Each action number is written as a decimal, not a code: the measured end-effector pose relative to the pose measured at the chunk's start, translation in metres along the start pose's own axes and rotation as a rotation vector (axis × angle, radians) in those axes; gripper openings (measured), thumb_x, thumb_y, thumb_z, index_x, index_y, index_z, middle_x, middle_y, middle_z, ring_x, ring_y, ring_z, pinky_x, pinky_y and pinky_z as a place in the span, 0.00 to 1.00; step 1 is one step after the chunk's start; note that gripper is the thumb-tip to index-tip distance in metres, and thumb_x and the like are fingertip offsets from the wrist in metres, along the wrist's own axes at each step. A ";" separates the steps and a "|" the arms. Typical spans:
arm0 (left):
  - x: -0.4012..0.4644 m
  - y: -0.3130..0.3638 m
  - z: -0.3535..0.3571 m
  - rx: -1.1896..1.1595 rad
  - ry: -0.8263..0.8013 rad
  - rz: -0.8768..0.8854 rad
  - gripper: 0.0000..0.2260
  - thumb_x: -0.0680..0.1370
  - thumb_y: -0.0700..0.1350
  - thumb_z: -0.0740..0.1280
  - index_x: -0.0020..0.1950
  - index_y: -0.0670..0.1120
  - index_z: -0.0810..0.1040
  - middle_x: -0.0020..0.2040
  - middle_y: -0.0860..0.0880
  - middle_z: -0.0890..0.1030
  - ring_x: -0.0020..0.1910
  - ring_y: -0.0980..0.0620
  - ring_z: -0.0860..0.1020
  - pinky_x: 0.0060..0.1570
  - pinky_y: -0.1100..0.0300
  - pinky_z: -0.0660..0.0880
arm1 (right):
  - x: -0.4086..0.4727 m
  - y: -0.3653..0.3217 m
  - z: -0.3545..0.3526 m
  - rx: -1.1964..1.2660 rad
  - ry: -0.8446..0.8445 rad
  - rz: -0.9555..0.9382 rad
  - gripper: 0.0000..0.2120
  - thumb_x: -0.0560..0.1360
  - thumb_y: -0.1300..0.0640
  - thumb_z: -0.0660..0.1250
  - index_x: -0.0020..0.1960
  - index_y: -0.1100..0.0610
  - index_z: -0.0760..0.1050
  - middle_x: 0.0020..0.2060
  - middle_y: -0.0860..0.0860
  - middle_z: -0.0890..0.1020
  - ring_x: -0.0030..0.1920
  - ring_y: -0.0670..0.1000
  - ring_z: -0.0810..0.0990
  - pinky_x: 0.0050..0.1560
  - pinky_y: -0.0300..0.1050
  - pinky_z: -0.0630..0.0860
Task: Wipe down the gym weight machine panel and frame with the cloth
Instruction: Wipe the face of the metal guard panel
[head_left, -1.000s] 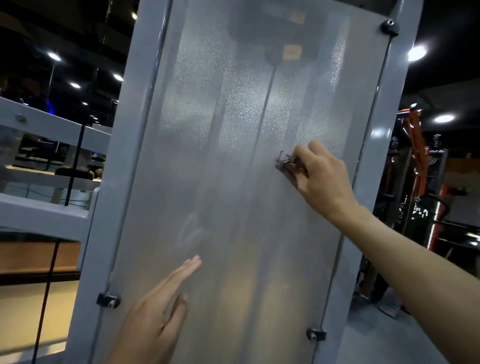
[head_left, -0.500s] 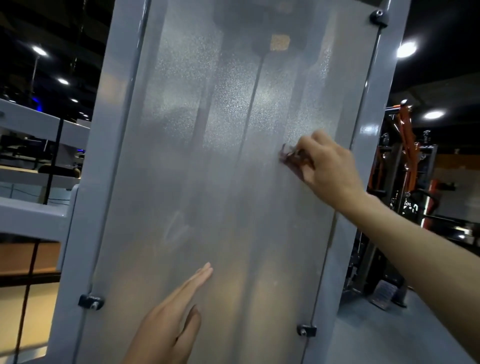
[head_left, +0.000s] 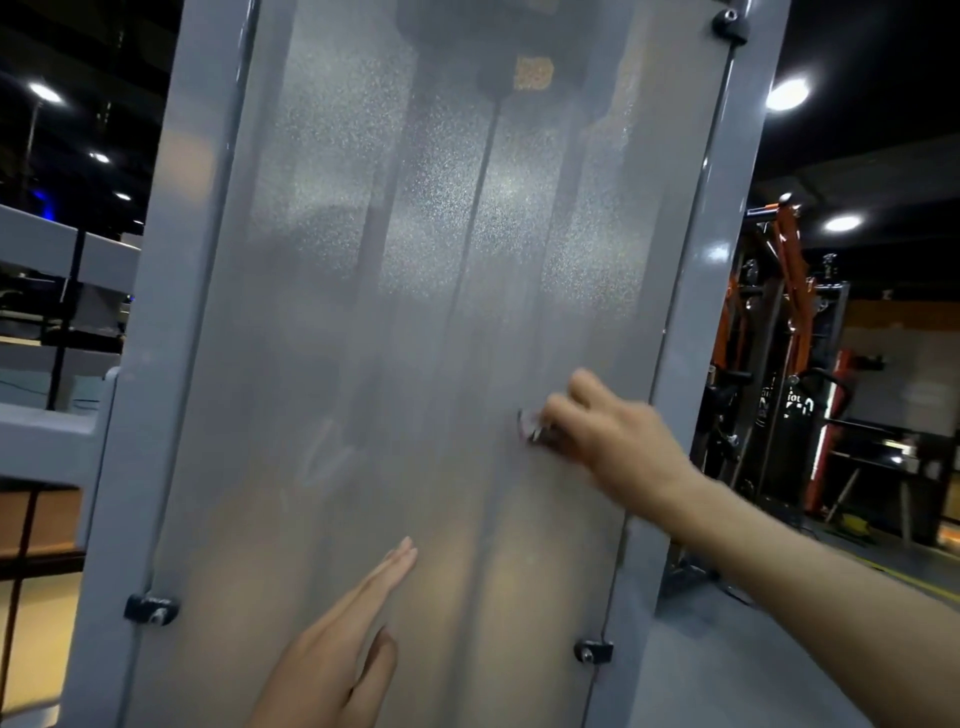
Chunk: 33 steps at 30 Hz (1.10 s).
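— Where is the cloth (head_left: 532, 428)?

— Bunched small in my right hand (head_left: 613, 436), fingers curled round it, pressed on the frosted panel (head_left: 415, 312) near its right edge. My left hand (head_left: 343, 644) lies flat, fingers straight.

— Advice?

— I'd spread it wider, overlap strokes, then do the frame (head_left: 171, 364).

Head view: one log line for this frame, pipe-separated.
right hand: grips small cloth, pressed on panel | left hand: flat, fingers straight, low on panel | frame: untouched
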<state>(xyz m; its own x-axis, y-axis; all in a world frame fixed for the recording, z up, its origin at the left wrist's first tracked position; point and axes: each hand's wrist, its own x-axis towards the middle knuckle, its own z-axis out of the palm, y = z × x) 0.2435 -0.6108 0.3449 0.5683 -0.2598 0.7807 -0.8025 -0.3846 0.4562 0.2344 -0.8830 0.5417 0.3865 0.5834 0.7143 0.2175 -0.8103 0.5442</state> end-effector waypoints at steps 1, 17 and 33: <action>0.001 -0.001 0.001 0.001 0.005 0.006 0.38 0.74 0.42 0.63 0.74 0.76 0.56 0.73 0.77 0.63 0.72 0.73 0.64 0.66 0.81 0.58 | 0.012 0.012 -0.009 0.001 0.066 0.079 0.08 0.79 0.51 0.66 0.49 0.57 0.72 0.44 0.55 0.70 0.32 0.63 0.75 0.25 0.52 0.74; 0.011 -0.017 0.006 0.081 0.076 0.125 0.25 0.84 0.63 0.51 0.78 0.56 0.67 0.79 0.63 0.64 0.78 0.62 0.61 0.73 0.73 0.56 | -0.019 0.024 -0.021 0.042 -0.063 0.078 0.08 0.76 0.62 0.65 0.55 0.59 0.76 0.49 0.54 0.72 0.37 0.59 0.77 0.34 0.55 0.80; 0.158 0.039 -0.069 0.849 -0.058 0.362 0.29 0.79 0.58 0.54 0.77 0.49 0.70 0.81 0.50 0.63 0.79 0.49 0.62 0.77 0.50 0.55 | -0.046 0.027 -0.021 0.142 -0.181 0.136 0.07 0.79 0.54 0.64 0.52 0.58 0.74 0.47 0.53 0.71 0.35 0.60 0.78 0.33 0.52 0.77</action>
<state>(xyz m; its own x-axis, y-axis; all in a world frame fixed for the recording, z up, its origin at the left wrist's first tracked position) 0.2889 -0.6055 0.5156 0.3356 -0.5263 0.7812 -0.5433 -0.7856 -0.2959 0.2034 -0.9301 0.5329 0.5719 0.4599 0.6793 0.2712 -0.8875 0.3725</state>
